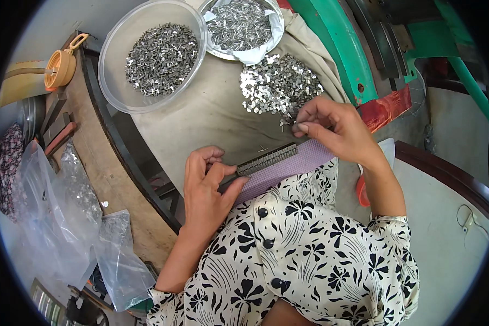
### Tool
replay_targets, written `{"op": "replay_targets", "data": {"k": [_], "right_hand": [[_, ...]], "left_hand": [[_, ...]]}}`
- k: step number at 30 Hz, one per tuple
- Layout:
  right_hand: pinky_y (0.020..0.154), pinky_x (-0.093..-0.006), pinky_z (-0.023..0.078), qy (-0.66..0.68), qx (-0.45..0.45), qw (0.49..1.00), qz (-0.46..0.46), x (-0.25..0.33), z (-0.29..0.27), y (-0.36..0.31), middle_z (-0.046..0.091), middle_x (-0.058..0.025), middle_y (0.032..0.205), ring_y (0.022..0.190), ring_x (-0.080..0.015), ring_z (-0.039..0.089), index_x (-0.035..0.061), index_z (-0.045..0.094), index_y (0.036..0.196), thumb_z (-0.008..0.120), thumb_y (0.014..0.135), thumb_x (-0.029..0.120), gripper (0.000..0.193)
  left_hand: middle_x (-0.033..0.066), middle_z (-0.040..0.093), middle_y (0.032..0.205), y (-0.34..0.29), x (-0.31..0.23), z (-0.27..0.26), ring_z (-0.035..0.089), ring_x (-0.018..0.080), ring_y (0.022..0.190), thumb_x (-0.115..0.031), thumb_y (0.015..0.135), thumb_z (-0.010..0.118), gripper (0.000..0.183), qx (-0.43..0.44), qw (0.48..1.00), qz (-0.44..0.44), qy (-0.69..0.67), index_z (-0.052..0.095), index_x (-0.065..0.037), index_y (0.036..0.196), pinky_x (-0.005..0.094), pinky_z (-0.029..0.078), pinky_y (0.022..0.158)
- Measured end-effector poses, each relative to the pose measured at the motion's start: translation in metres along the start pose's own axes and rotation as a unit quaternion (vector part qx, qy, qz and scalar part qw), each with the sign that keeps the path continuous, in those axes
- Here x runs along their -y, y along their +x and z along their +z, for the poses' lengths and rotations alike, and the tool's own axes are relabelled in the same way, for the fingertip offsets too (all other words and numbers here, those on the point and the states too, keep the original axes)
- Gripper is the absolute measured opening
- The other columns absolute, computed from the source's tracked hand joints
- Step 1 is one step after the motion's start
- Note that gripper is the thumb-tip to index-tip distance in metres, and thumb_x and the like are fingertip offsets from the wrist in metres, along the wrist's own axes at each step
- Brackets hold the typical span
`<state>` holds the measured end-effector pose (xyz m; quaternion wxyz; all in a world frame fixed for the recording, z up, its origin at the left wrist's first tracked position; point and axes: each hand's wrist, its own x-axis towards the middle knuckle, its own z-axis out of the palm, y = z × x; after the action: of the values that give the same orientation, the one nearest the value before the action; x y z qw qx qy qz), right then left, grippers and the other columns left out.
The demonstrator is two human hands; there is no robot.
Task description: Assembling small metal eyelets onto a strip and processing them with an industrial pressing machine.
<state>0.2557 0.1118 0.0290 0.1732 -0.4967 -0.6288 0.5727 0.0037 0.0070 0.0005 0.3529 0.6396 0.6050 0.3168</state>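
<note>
My left hand (205,182) grips the left end of a dark metal bar-shaped holder (269,158) between thumb and fingers. A row of small metal pieces or slots runs along the holder, which lies on a purple textured cloth (288,167) across my lap. At the near edge of a heap of small, flat, shiny metal pieces (280,81), the thumb and fingers of my right hand (334,127) are pinched together. What they hold is too small to make out. A thin stray pin (262,148) lies just beyond the holder.
Behind the heap are a clear plastic tub (107,65) of small metal parts and a round bowl (280,32) of metal pins. Green machine framework (339,43) rises at the right. A wooden table (111,163) at the left bears plastic bags (65,217) and an orange round object (61,69).
</note>
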Motion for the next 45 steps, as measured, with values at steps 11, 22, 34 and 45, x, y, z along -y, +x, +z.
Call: {"op": "replay_targets", "data": {"k": [11,22,34,45], "right_hand": [[0.069,-0.0333,0.051,-0.216,0.007,0.969,-0.122,0.004,0.017,-0.005,0.061,-0.0064,0.092,0.082,-0.0232,0.064,0.0036,0.07,0.088,0.074,0.08,0.009,0.01],[0.066,-0.0353,0.048,-0.277,0.006,0.949,-0.149,0.007,0.022,-0.005,0.06,-0.0061,0.087,0.078,-0.0238,0.062,0.0049,0.072,0.085,0.077,0.076,0.011,0.012],[0.066,-0.0298,0.051,-0.258,-0.065,0.954,-0.138,0.003,0.015,-0.007,0.062,-0.0068,0.087,0.078,-0.0194,0.065,0.0039,0.075,0.092,0.077,0.075,0.004,0.017],[0.064,-0.0334,0.047,-0.362,-0.117,0.901,-0.209,0.001,0.025,0.004,0.059,-0.0056,0.084,0.075,-0.0231,0.06,0.0031,0.071,0.082,0.078,0.073,0.006,0.012]], "left_hand": [[0.0137,0.057,0.111,0.0,0.002,0.002,0.057,0.0276,0.093,-0.003,0.063,0.085,0.027,-0.006,1.0,-0.005,-0.001,0.065,0.003,0.081,0.0355,0.048,0.08],[0.0137,0.056,0.111,-0.002,0.003,0.003,0.057,0.0273,0.093,-0.003,0.064,0.084,0.027,-0.012,1.0,-0.014,-0.016,0.065,0.002,0.082,0.0349,0.049,0.08],[0.0132,0.057,0.111,-0.002,0.005,0.003,0.057,0.0286,0.093,-0.003,0.065,0.083,0.027,-0.015,1.0,0.006,-0.016,0.063,0.001,0.082,0.0371,0.049,0.079],[0.0146,0.056,0.112,-0.004,0.005,0.002,0.058,0.0286,0.093,-0.001,0.066,0.083,0.026,-0.018,1.0,0.004,-0.025,0.064,0.003,0.083,0.0355,0.05,0.079]]}}
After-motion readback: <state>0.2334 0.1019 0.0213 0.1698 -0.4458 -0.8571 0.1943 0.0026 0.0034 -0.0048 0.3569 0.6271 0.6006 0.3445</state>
